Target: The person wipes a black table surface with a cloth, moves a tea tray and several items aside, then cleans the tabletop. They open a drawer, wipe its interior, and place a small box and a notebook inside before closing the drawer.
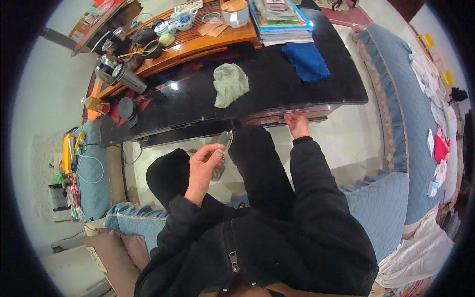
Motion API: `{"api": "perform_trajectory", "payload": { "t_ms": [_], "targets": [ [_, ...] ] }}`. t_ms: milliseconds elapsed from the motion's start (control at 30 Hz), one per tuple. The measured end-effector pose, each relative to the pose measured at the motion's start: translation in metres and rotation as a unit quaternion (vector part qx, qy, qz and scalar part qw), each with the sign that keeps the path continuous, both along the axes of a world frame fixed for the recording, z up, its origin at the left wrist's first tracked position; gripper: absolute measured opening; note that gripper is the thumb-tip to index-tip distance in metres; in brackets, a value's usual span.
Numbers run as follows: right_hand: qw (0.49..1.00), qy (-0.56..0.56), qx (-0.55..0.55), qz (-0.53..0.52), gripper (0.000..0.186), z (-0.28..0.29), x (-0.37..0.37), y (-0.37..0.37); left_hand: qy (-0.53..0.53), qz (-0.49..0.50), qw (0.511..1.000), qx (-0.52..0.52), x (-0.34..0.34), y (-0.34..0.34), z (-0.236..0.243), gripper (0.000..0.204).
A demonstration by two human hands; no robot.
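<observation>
My left hand point(203, 166) is closed in a pinch on a pair of eyeglasses point(226, 140), held above my lap. One lens and a thin gold-coloured rim stick out past the fingertips; the rest is partly hidden by the hand. My right hand point(298, 125) reaches to the front edge of the black table, its fingers bent on a reddish-brown drawer point(264, 119) under the tabletop. The drawer juts out a little at the right. On the black table point(183, 101) lie a crumpled pale green cloth point(230, 85) and a blue cloth point(308, 62).
A wooden tea tray point(195, 39) with a teapot point(183, 19), cups and a lidded jar point(235, 14) stands at the back left. Next to it is a steel tumbler point(129, 79). A stack of books and papers point(284, 24) is behind the blue cloth. Blue quilted sofas point(396, 94) flank me.
</observation>
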State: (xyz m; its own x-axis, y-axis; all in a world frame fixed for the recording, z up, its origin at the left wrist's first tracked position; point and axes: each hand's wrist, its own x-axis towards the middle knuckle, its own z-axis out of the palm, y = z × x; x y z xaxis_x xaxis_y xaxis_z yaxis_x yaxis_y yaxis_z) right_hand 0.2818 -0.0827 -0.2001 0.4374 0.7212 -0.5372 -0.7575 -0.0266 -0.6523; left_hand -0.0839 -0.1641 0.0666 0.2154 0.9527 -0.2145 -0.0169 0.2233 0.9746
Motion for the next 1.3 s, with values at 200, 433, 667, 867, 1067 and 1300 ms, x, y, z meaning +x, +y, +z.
{"api": "perform_trajectory", "payload": {
  "t_ms": [200,433,667,867,1067,1300],
  "targets": [
    [0.983,-0.146,-0.085,0.069,0.016,0.01,-0.013,-0.075,-0.005,0.0,1.0,-0.02,0.019,-0.002,0.002,0.017],
    [0.995,-0.072,-0.039,0.063,0.012,0.027,-0.015,-0.103,-0.022,-0.022,0.999,-0.011,0.021,-0.012,-0.007,0.011],
    [0.836,-0.518,-0.01,0.182,0.01,-0.065,0.003,-0.104,-0.123,0.039,0.991,-0.033,-0.005,-0.01,0.013,0.007],
    [0.902,-0.39,-0.003,0.186,0.011,-0.034,-0.002,-0.163,-0.125,0.039,0.991,-0.007,-0.026,-0.033,0.038,0.006],
    [0.914,-0.358,-0.023,0.187,0.012,-0.018,-0.01,-0.2,-0.122,-0.011,0.992,-0.014,-0.013,-0.045,0.041,0.007],
    [0.832,-0.488,-0.004,0.264,0.014,-0.06,0.011,-0.239,-0.135,0.002,0.991,-0.025,-0.017,-0.046,0.046,0.015]
  ]
}}
